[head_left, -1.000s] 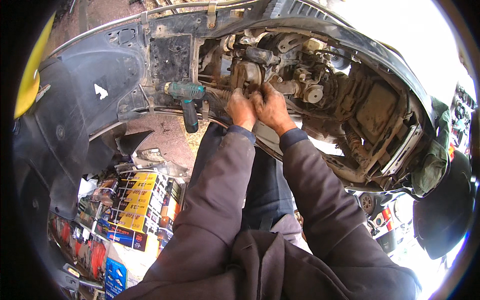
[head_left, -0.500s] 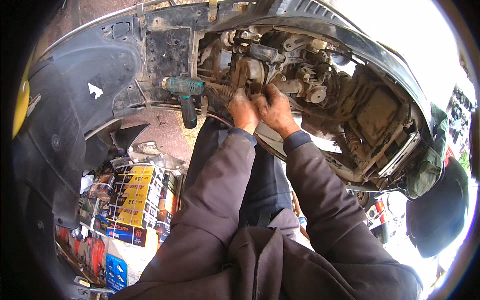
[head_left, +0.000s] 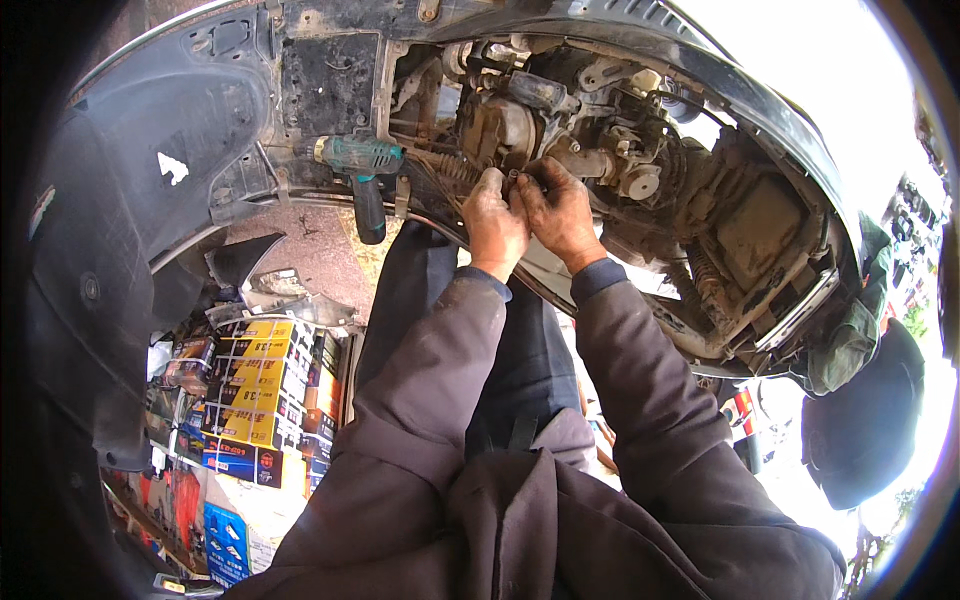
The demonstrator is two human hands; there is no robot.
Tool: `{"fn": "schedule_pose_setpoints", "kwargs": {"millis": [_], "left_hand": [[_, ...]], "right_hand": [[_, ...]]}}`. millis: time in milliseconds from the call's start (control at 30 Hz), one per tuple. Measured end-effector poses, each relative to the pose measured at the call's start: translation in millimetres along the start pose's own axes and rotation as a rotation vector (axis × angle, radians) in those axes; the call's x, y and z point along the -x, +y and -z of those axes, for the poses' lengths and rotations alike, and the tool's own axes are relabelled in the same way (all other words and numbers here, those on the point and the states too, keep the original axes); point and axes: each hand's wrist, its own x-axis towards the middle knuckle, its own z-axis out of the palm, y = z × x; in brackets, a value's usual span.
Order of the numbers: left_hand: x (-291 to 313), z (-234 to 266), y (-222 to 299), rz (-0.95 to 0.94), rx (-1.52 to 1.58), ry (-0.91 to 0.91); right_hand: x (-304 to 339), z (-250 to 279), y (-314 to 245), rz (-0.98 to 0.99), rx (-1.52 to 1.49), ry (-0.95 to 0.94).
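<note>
Both hands meet over the opened body of a scooter, in front of its dirty engine [head_left: 500, 128]. My left hand [head_left: 494, 222] has thumb and fingers pinched together. Close beside it, my right hand [head_left: 563, 218] is closed too, fingers bent inward. A small metallic piece [head_left: 513, 174] shows between the fingertips; it is too small to name. A teal and black cordless drill [head_left: 366, 180] lies on the frame to the left of my hands. The fingers hide the spot right below them.
Black plastic body panels [head_left: 160, 150] curve along the left. Stacked yellow and black boxes [head_left: 258, 385] stand at lower left, near a broken-looking dark plastic piece [head_left: 243, 258]. A black seat-like shape [head_left: 862, 420] and green cloth [head_left: 850, 340] are at the right.
The view has shifted slightly. My fingertips have drawn up a little from the engine parts, and the small metallic piece now shows between them. The drill stays put.
</note>
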Motion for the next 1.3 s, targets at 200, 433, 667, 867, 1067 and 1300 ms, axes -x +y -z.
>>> {"fn": "schedule_pose_setpoints", "kwargs": {"millis": [200, 433, 667, 867, 1067, 1300], "left_hand": [[-3, 6, 3, -0.11, -0.052, 0.012], [-4, 10, 2, 0.057, 0.031, -0.054], [-5, 11, -10, -0.023, -0.006, -0.043], [-9, 10, -22, -0.064, -0.062, -0.045], [-11, 11, -21, -0.005, -0.051, -0.065], [-20, 13, -20, 0.064, -0.113, -0.146]], "right_hand": [[0, 3, -6, 0.075, 0.215, 0.071], [-5, -4, -9, 0.0, 0.235, 0.037], [-8, -17, -11, 0.107, 0.42, 0.093], [-11, -22, -13, 0.065, 0.526, 0.09], [-12, -20, -19, 0.028, 0.52, 0.099], [-15, -19, -18, 0.048, 0.605, 0.086]]}}
